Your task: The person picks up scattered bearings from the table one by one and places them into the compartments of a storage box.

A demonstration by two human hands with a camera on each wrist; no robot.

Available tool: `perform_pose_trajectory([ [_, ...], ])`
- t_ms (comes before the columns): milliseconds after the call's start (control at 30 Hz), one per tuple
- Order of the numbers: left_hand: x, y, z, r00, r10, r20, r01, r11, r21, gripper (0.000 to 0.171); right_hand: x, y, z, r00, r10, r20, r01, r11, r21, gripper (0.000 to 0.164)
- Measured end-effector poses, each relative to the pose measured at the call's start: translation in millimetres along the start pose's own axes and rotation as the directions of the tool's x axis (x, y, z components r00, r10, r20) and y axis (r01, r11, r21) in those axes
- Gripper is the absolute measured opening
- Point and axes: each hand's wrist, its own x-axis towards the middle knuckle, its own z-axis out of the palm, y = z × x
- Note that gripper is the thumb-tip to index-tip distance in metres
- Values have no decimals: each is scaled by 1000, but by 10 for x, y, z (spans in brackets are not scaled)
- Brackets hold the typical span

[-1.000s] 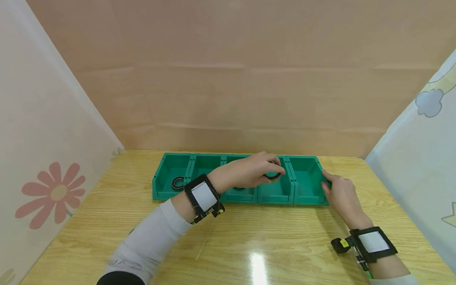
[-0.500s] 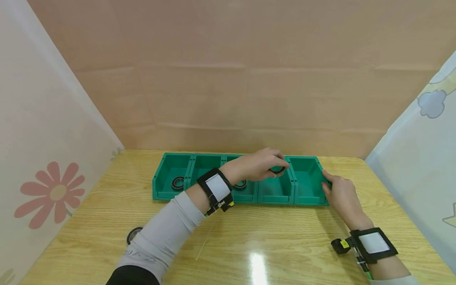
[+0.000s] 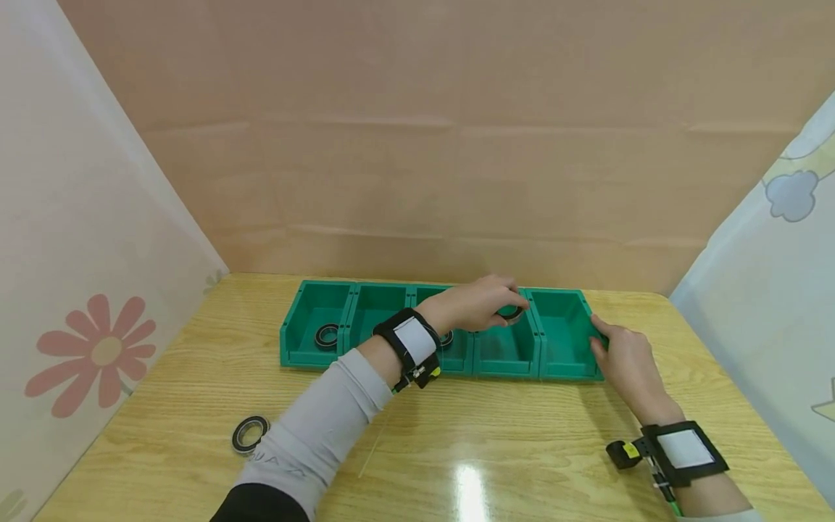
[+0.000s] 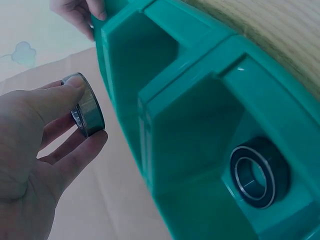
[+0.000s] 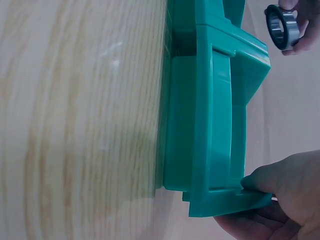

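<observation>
1. A ring-shaped bearing [image 4: 92,114], metal-sided with a dark rim, is held up off the bins, tilted, seen over the fourth compartment from the left in the head view.
2. The left hand [image 3: 478,303] grasps it, thumb on one side and curled fingers on the other, opened only as wide as the ring.
3. The right hand [image 3: 629,362] pinches the right end wall of the green bin row [image 3: 505,367], thumb inside and fingers outside.
4. The row has five compartments; one dark bearing [image 4: 279,172] lies in the third, another bearing [image 3: 319,338] in the leftmost.
5. A loose bearing [image 3: 237,436] lies flat on the wood-grain tabletop [image 3: 535,449], just beside the left sleeve [image 3: 326,431].
6. Dark lettering on that sleeve reads partly "UA"; folds obscure the rest.
7. Each wrist wears a black band with a white patch, the left patch [image 3: 414,339] and right patch [image 3: 685,449].
8. Behind stands a creased brown backdrop [image 3: 417,159].
</observation>
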Motion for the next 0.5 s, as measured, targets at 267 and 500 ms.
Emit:
perform_pose_trajectory([
  [267,71,-35,109,1000,-10,20,10,1000,-9,35,0,-9,-8,1000,0,0,0,1000,-1,41],
  [500,141,-58,223,999,-31,33,31,1000,2,39,-3,-11,-17,1000,5,-4,-5,1000,0,41],
])
